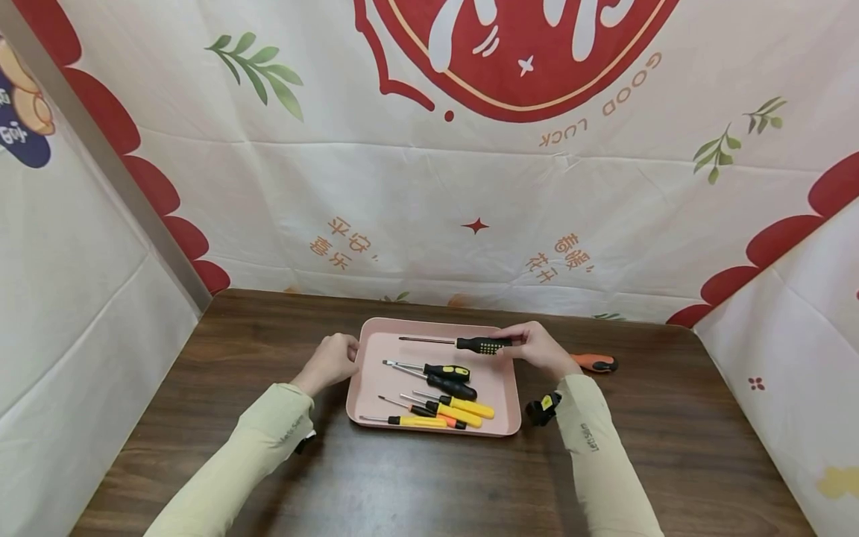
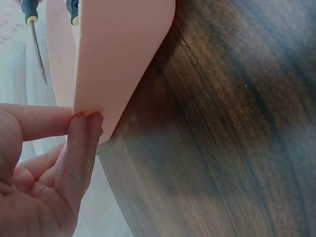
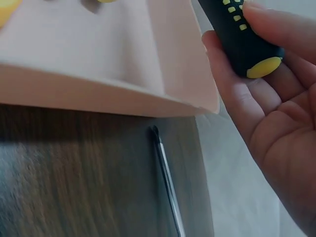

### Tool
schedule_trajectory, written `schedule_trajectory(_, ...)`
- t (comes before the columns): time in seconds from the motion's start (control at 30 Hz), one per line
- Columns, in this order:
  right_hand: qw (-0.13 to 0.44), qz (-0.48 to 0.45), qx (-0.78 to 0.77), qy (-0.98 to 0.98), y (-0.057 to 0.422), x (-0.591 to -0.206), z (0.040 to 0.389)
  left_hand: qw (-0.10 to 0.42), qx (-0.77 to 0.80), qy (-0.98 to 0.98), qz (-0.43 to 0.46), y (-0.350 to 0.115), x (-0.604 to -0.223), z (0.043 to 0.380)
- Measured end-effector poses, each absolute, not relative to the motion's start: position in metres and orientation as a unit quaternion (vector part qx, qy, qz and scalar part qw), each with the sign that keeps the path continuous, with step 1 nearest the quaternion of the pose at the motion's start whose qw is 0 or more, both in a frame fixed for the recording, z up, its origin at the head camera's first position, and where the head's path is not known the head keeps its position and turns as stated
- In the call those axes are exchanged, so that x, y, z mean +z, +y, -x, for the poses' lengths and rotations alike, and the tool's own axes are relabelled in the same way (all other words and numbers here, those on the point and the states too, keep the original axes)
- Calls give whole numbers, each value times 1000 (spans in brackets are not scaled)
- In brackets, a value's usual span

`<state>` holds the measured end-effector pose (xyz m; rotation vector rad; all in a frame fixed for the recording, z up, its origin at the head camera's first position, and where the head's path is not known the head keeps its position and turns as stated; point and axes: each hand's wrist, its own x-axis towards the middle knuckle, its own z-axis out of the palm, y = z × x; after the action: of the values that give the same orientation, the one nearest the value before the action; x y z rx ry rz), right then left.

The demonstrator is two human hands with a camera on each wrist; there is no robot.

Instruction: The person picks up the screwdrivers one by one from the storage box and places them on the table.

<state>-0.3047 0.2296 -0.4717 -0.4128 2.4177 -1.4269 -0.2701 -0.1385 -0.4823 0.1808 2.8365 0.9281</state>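
Observation:
In the head view my left hand (image 1: 329, 363) is at the left side of a pink tray (image 1: 376, 350). Its thumb and fingers pinch the tray's wall, as the left wrist view shows up close. My right hand (image 1: 540, 349) grips a screwdriver (image 1: 479, 344) by its black handle with yellow dots, over the tray's back right part. The shaft points left, and the yellow handle end shows in the right wrist view. Inside the tray lie two black-handled screwdrivers, one of them plain black (image 1: 452, 387), and several smaller ones with yellow (image 1: 473, 407) or orange-and-black handles.
An orange-and-black screwdriver (image 1: 596, 363) lies on the brown wooden table (image 1: 429, 485) right of the tray, partly behind the right wrist. Beside the right cuff is a small black object (image 1: 540, 409) with a yellow patch. Printed white cloth (image 1: 429, 209) hangs behind the table and at both sides.

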Motion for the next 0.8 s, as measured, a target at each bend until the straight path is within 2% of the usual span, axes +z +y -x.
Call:
schedule_trajectory(0.4,129,164,-491,845,254,-464,301,81,307,946,-57,-139,-482,270)
schedule_trajectory(0.8,154,132,-514,833,285,-448,292,85,307,946,-57,-138,-482,270)
